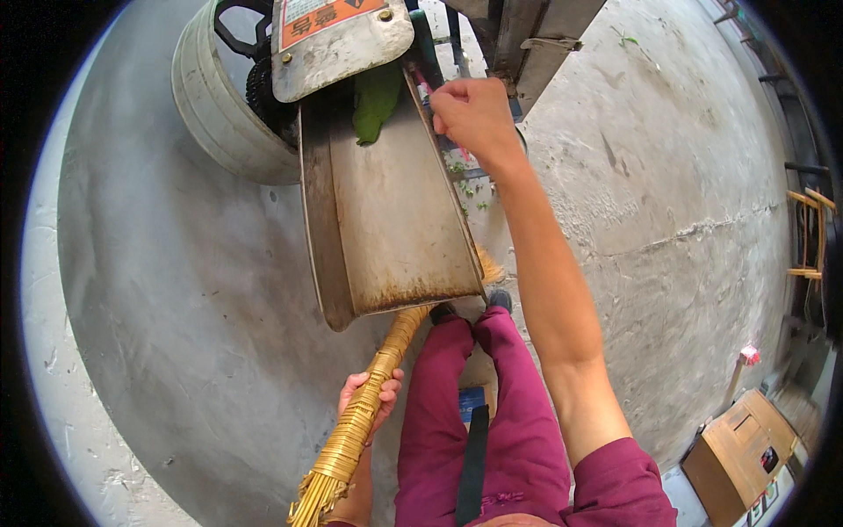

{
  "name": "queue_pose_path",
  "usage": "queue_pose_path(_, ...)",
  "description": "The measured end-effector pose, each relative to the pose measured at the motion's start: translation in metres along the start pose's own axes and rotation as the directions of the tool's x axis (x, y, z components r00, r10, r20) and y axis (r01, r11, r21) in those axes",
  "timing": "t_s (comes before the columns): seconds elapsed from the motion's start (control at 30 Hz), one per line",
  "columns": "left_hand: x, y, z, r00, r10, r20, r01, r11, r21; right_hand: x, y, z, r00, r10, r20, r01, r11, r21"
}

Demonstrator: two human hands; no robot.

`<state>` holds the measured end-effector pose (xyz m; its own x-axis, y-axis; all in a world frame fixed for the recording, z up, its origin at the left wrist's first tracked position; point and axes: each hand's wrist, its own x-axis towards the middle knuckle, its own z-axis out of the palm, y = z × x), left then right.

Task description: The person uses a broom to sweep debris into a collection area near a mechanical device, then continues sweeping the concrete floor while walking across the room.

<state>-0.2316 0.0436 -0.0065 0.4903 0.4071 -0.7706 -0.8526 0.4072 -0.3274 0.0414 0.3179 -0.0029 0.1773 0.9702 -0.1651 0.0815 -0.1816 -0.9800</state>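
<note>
My left hand [371, 402] is wrapped around the bound straw handle of a broom [359, 412], which slants under the front lip of a metal feed chute [402, 217]. The broom's bristles [489, 265] show past the chute's right side, near my feet. My right hand [473, 118], fingers curled, is at the upper right edge of the chute. Its fingertips are partly hidden, so I cannot see whether they hold anything. A green leaf [375, 109] lies at the top of the chute, running under a metal cover plate [342, 49].
A round pale wheel guard [230, 112] with a black gear [263, 79] adjoins the chute on the left. Green scraps [466, 189] litter the concrete floor on the right. A cardboard box [741, 454] stands lower right; a wooden chair [809, 230] is at the far right.
</note>
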Motion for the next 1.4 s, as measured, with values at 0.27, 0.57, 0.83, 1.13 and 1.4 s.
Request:
queue_pose_path(0.27,-0.001,-0.002,0.002,0.999,-0.017,-0.029,0.017,1.000,0.000,-0.034,0.005,-0.018,0.995,0.007,-0.101,0.004,0.995,0.100)
queue_pose_path(0.57,-0.001,-0.001,-0.002,1.000,-0.014,-0.019,0.014,1.000,0.012,-0.017,0.000,0.002,0.985,-0.054,-0.162,0.050,0.998,-0.026)
queue_pose_path(0.83,-0.004,-0.002,-0.006,1.000,-0.005,-0.016,0.005,1.000,0.019,-0.030,-0.015,-0.031,0.994,0.096,0.057,-0.108,0.960,0.257)
queue_pose_path(1.13,-0.002,-0.007,-0.007,1.000,-0.004,-0.021,0.005,0.999,0.047,-0.042,-0.005,-0.032,0.999,0.036,-0.029,-0.031,0.986,0.164)
queue_pose_path(1.4,-0.002,-0.008,-0.007,1.000,0.011,-0.018,-0.010,0.998,0.068,-0.002,0.006,-0.011,0.991,-0.051,-0.124,0.041,0.996,-0.082)
